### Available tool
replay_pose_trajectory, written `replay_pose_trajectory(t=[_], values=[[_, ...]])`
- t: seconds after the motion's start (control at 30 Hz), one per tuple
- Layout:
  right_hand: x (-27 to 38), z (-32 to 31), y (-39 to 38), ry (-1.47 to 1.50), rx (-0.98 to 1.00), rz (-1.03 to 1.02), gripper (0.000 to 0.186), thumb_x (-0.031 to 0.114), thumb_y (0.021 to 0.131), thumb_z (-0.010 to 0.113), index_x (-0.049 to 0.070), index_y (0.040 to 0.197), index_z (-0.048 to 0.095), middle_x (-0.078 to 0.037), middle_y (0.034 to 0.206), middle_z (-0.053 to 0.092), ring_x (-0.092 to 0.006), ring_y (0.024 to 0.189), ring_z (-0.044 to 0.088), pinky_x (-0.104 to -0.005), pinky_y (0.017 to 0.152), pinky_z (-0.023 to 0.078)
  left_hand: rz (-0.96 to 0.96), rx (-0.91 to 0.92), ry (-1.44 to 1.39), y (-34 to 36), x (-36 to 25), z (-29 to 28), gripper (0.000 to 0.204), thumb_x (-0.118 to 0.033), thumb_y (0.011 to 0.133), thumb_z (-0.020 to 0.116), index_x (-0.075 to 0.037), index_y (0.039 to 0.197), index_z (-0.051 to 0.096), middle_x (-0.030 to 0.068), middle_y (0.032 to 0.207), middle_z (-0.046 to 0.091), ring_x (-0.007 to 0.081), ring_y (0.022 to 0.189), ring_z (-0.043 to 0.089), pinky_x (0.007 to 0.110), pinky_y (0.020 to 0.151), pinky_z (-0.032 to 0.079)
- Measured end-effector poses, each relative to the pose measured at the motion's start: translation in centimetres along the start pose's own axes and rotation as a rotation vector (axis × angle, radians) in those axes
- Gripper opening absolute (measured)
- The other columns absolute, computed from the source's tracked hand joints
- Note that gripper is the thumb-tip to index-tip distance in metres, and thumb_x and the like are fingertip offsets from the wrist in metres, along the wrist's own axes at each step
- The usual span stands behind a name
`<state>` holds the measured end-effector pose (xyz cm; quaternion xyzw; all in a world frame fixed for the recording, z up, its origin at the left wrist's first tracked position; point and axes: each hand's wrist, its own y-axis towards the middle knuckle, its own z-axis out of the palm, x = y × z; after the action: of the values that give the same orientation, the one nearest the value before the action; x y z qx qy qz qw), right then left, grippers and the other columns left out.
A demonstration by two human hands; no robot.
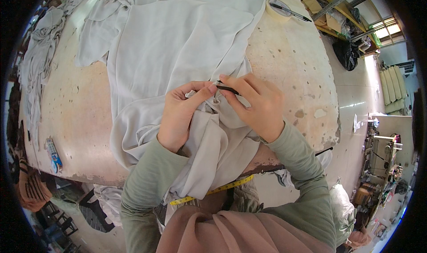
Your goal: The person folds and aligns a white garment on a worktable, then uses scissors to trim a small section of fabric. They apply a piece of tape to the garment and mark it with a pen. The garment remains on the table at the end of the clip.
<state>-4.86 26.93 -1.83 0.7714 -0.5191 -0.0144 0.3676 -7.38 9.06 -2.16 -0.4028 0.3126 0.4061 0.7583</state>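
Note:
Light grey, draped fabric (164,39) lies bunched across the worn pale table (293,66). At its gathered part, my left hand (182,113) pinches a bit of the cloth between thumb and fingers. My right hand (258,102), close beside it, grips a small slim black tool (227,90), its tip at the pinched spot by my left thumb. Exactly what the tool is, I cannot make out. The folds hang over the front edge toward me, where a yellow tape measure (191,197) shows below them.
A cream tape roll (272,13) with a black pen (302,17) sits at the back right. More fabric (38,66) and a blue-and-white tube (54,157) are at left. Beyond the right edge are shelving (387,164) and a black bag (346,55). A person (29,186) shows at lower left.

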Motion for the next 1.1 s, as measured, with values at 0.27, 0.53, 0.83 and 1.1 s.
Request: replay_pose_trajectory(t=[0.27, 0.53, 0.83, 1.1], values=[[-0.19, 0.62, -0.15, 0.299, 0.051, 0.139, 0.026, 0.016, 0.080, 0.071, 0.014, 0.105, 0.066, -0.002, 0.081, 0.064, -0.0162, 0.062, 0.062, -0.0268, 0.055, 0.047, 0.079, -0.029, 0.110, 0.03, 0.39, -0.03, 0.017, -0.011, 0.083, 0.072, 0.003, 0.093, 0.071, 0.0035, 0.083, 0.067, 0.0068, 0.074, 0.057, 0.021, 0.067, 0.046], [-0.58, 0.16, 0.10, 0.755, 0.248, 0.542, 0.026, 0.008, 0.080, 0.073, 0.005, 0.105, 0.065, -0.003, 0.089, 0.068, -0.0060, 0.075, 0.061, -0.0215, 0.064, 0.047, 0.247, -0.047, 0.307, -0.09, 0.49, 0.41, 0.018, -0.011, 0.084, 0.071, 0.004, 0.093, 0.071, 0.0027, 0.082, 0.067, 0.0067, 0.075, 0.057, 0.021, 0.070, 0.045], [0.12, 0.14, 0.00, 0.178, -0.018, 0.090, 0.027, 0.013, 0.077, 0.073, 0.013, 0.103, 0.067, -0.002, 0.079, 0.063, -0.0186, 0.064, 0.064, -0.0268, 0.053, 0.049, 0.085, -0.079, 0.076, -0.06, 0.29, 0.49, 0.018, -0.013, 0.086, 0.068, 0.004, 0.093, 0.070, 0.0040, 0.083, 0.068, 0.0067, 0.072, 0.058, 0.020, 0.066, 0.045], [0.28, -0.16, -0.24, 0.126, -0.021, 0.075, 0.026, 0.016, 0.078, 0.072, 0.016, 0.103, 0.066, 0.001, 0.078, 0.062, -0.0182, 0.060, 0.063, -0.0273, 0.050, 0.048, 0.055, -0.056, 0.030, -0.11, 0.26, 0.35, 0.018, -0.013, 0.086, 0.068, 0.004, 0.093, 0.069, 0.0047, 0.084, 0.068, 0.0076, 0.073, 0.059, 0.022, 0.066, 0.047]])
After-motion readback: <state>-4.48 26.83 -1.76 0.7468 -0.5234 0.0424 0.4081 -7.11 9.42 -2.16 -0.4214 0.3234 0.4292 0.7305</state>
